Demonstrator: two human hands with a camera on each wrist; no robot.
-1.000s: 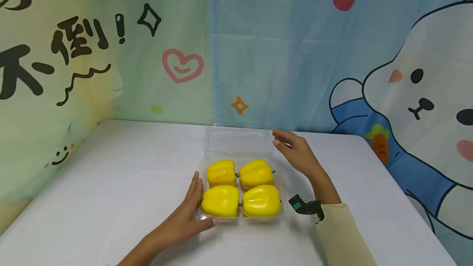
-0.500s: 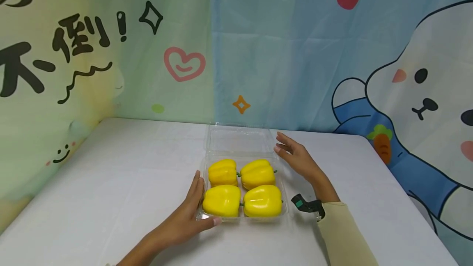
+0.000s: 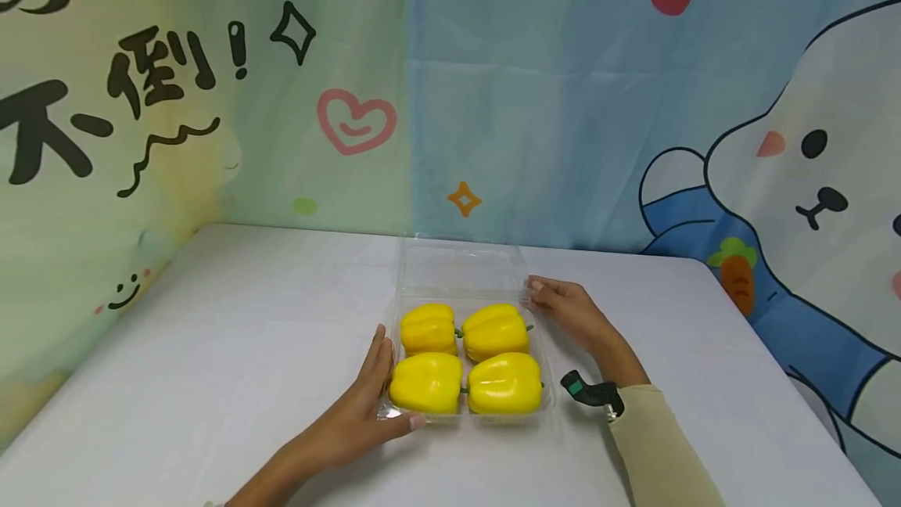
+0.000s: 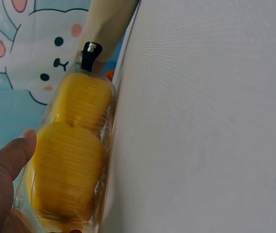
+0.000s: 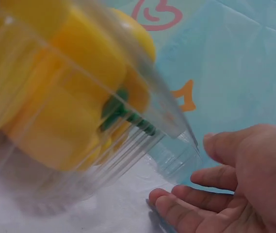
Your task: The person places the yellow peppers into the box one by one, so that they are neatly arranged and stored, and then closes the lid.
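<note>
A clear plastic clamshell box lies on the table with its lid folded back. Inside are several yellow bell peppers with green stems, arranged in two rows. My left hand holds the box's near-left corner, fingers along the left side and thumb across the front; in the left wrist view its thumb lies against the front wall. My right hand is at the far-right corner, by the lid's hinge. In the right wrist view its thumb and fingers stand apart beside the clear plastic edge.
The box stands on a white table. Behind it hangs a printed cloth with hearts, lettering and a cartoon rabbit. A black strap with a small device sits on my right wrist, at the end of a beige sleeve.
My right hand has come down from beside the lid to the hinge corner, its fingers drawing closer to the plastic. The left hand stays on the box. The head view has shifted slightly.
</note>
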